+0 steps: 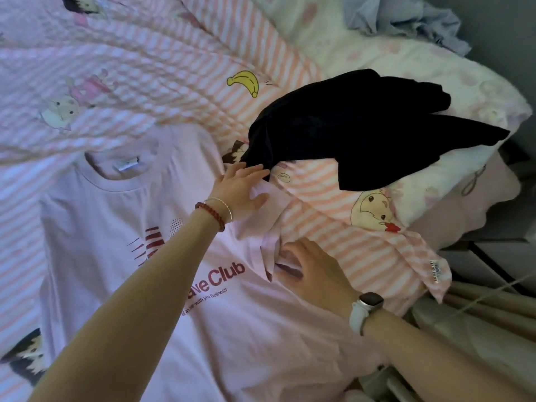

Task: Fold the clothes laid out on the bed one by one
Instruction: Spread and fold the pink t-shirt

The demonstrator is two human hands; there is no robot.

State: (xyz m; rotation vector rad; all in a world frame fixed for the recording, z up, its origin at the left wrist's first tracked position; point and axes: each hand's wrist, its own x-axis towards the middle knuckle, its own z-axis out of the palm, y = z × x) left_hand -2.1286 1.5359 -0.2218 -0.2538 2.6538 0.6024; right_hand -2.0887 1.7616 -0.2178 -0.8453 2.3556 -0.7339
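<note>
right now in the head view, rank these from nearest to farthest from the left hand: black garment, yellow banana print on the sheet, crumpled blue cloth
1. Black garment: its lower corner lies at the fingertips of the left hand, on the right side of the bed.
2. Yellow banana print: up the bed, on the striped sheet.
3. Crumpled blue cloth: far top right, by the pillow.

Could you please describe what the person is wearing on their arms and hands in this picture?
Both forearms are bare, with no sleeves in view. The left hand has two bracelets at its wrist: a dark red beaded bracelet and a thin silver-coloured bangle. The right hand has a smartwatch at its wrist, with a dark rectangular face and a pale band. No rings or gloves can be made out.
</note>
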